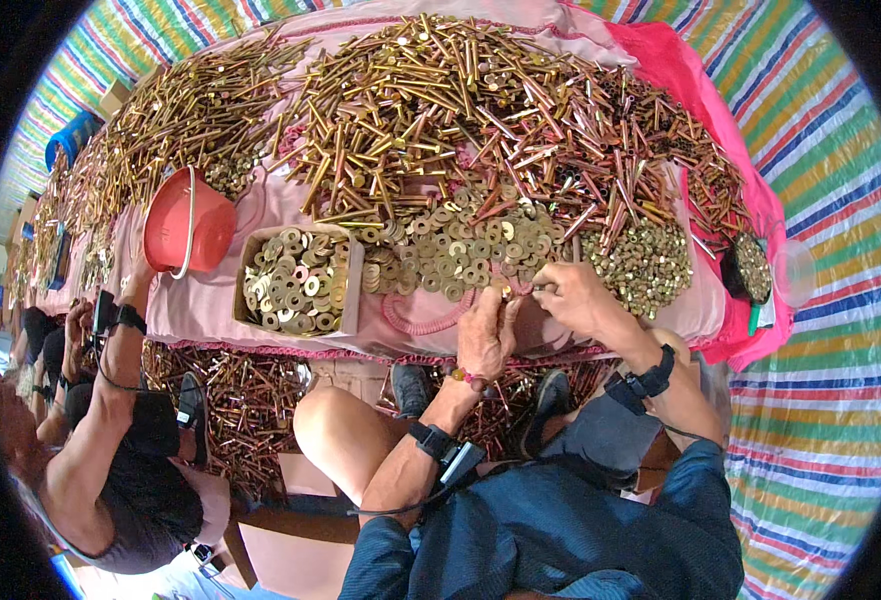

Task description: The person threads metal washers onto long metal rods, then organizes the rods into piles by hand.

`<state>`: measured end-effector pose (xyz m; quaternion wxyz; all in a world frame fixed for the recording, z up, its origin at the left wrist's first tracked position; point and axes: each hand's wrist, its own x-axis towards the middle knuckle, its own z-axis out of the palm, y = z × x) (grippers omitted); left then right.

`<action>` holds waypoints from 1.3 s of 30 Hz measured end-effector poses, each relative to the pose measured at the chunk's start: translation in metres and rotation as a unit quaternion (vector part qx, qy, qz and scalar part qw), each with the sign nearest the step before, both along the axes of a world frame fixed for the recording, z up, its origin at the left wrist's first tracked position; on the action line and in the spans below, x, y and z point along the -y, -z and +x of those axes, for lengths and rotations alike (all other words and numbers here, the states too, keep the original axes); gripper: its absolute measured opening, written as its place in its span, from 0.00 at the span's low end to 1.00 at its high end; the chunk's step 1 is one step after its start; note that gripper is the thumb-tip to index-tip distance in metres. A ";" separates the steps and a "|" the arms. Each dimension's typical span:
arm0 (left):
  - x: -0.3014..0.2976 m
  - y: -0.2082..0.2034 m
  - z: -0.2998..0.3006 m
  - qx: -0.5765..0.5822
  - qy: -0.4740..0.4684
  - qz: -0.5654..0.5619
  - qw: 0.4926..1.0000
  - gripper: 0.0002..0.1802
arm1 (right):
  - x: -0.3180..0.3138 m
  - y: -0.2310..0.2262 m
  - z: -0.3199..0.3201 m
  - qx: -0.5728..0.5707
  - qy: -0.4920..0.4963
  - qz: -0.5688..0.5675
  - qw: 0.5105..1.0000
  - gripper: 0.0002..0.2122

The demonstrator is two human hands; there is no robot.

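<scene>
My left hand [487, 332] is closed in a pinch over the table's near edge, with a small brass-coloured metal piece [506, 292] at its fingertips. Close beside it on the right, my right hand [582, 299] is closed too. Its thumb and fingers press together on something small and dark, too small to name. Just beyond both hands lies a heap of flat washers [460, 250]. A pile of brass-coloured nuts [645, 262] lies beyond and to the right of my right hand. Past these, a big mound of long metal bolts [400, 120] covers the table.
A cardboard box of washers [350, 300] stands left of my hands. Farther left, a red bucket [185, 225] lies tipped beside a co-worker's arm [100, 410]. A dark bowl of nuts [748, 270] sits at the right edge. More bolts [250, 420] lie under the table.
</scene>
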<state>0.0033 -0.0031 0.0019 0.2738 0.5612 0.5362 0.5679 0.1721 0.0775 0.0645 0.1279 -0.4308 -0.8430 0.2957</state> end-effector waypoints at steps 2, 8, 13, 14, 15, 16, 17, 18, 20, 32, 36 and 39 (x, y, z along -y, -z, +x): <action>0.000 -0.001 0.000 0.004 0.002 -0.007 1.000 0.06 | 0.004 -0.020 -0.009 -0.057 0.074 -0.124 0.988 0.13; 0.000 0.003 0.001 -0.014 -0.014 0.033 0.999 0.07 | 0.016 -0.045 -0.022 -0.300 0.091 -0.275 0.909 0.15; 0.002 -0.003 0.001 0.011 0.016 0.001 1.000 0.10 | 0.023 -0.033 -0.033 -0.270 0.030 -0.160 0.949 0.12; 0.002 -0.002 0.001 0.011 0.016 0.001 1.000 0.10 | 0.025 -0.036 -0.035 -0.270 0.030 -0.160 0.949 0.12; 0.003 -0.001 0.000 0.005 0.012 0.001 1.000 0.10 | 0.026 -0.038 -0.036 -0.228 0.008 -0.057 0.972 0.11; 0.003 0.000 0.000 -0.002 0.008 0.002 1.000 0.10 | 0.028 -0.039 -0.038 -0.184 -0.013 0.047 0.982 0.10; 0.004 0.001 -0.002 -0.002 0.007 0.001 1.000 0.10 | 0.028 -0.037 -0.041 -0.189 -0.013 0.090 0.978 0.09; 0.004 0.001 -0.003 -0.001 0.015 0.002 1.000 0.10 | 0.030 -0.039 -0.043 -0.188 -0.012 0.090 0.978 0.09; 0.004 0.001 -0.003 0.001 0.024 0.002 1.000 0.10 | 0.035 -0.045 -0.047 -0.182 -0.003 0.131 0.975 0.08; 0.001 0.014 -0.002 -0.007 -0.009 0.063 0.998 0.06 | 0.043 -0.045 -0.049 -0.184 0.071 -0.001 0.980 0.12; 0.001 0.003 0.004 0.006 -0.001 0.034 0.999 0.07 | 0.029 -0.037 -0.039 -0.152 -0.034 0.174 0.972 0.13; 0.003 0.011 -0.002 -0.013 0.042 0.016 0.999 0.15 | 0.030 -0.044 -0.043 -0.137 0.007 0.064 0.989 0.11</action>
